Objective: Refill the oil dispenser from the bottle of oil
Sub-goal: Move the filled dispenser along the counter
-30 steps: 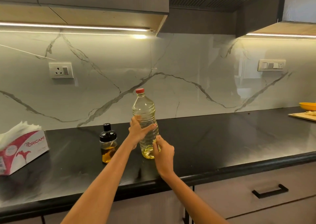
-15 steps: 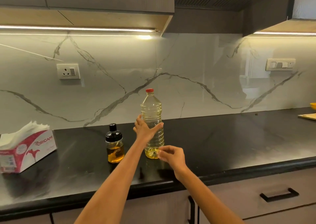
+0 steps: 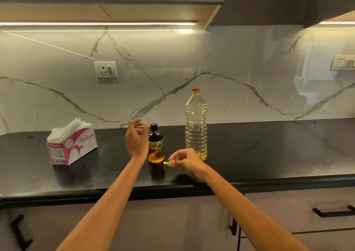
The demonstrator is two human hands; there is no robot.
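A clear plastic oil bottle with a red cap stands upright on the black counter, nearly full of pale yellow oil. Left of it stands the small glass oil dispenser with a black top, about a third full of amber oil. My left hand hovers just left of the dispenser's top, fingers loosely curled and holding nothing. My right hand sits low in front of the bottle, pinching a small yellowish scrap between its fingertips, right of the dispenser's base.
A red and white tissue box stands on the counter at the left. A marble backsplash with a wall socket rises behind. Drawers with black handles run under the counter's front edge.
My left hand has let go of the oil bottle and moved left to the dispenser. My right hand has drawn away from the bottle's base with the small scrap. The view has shifted left.
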